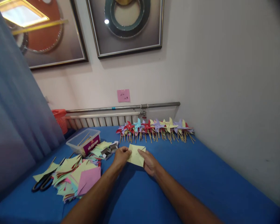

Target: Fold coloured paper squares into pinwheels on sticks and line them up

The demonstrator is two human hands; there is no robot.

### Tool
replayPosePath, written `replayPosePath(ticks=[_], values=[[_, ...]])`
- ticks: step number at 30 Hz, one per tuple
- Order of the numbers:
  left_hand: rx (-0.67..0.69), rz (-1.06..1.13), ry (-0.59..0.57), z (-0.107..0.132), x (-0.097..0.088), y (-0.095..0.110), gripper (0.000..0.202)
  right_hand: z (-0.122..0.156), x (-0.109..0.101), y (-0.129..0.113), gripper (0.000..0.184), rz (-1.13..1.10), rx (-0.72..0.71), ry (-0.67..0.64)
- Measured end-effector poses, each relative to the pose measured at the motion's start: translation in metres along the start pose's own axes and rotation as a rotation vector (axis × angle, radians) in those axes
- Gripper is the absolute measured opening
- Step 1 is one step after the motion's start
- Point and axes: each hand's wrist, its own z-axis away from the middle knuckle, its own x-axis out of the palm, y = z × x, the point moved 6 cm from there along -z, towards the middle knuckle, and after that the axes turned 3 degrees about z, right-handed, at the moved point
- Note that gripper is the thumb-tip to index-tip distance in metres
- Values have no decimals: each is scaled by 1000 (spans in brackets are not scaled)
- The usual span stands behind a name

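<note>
A pale yellow square of paper [136, 158] with slits running in from its corners is held up above the blue table cover. My left hand [121, 156] pinches its left edge. On the opposite side, my right hand [150, 162] grips the right edge, thumb lying on the face near the upper right slit. A small dark mark shows near the middle of the sheet. Just left of my left hand sit small open boxes [109, 150] with tiny items inside, too small to make out. Finished paper pinwheels [147, 126] on sticks lie in a row beyond my hands.
Stacks of coloured paper squares [90, 179] lie at the left, beside black-handled scissors [43, 182]. Behind them stands a clear plastic tub [72, 143] holding several sticks. A red basket [60, 120], a metal pipe [102, 109] and the wall bound the far side.
</note>
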Motion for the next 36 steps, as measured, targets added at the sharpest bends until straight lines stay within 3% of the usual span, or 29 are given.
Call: replayPosePath(ticks=[7, 12, 20, 28, 36], values=[[51, 54, -54, -7, 11, -17, 31, -3, -13, 9, 39, 48, -58, -35], [2, 149, -53, 0, 4, -36, 38, -8, -24, 16, 44, 165, -73, 84], [-54, 151, -56, -4, 2, -39, 34, -10, -32, 22, 46, 221, -31, 151], [19, 105, -71, -3, 2, -38, 23, -2, -10, 12, 48, 120, 63, 13], [78, 0, -28, -4, -3, -37, 17, -4, -18, 23, 39, 102, 62, 45]])
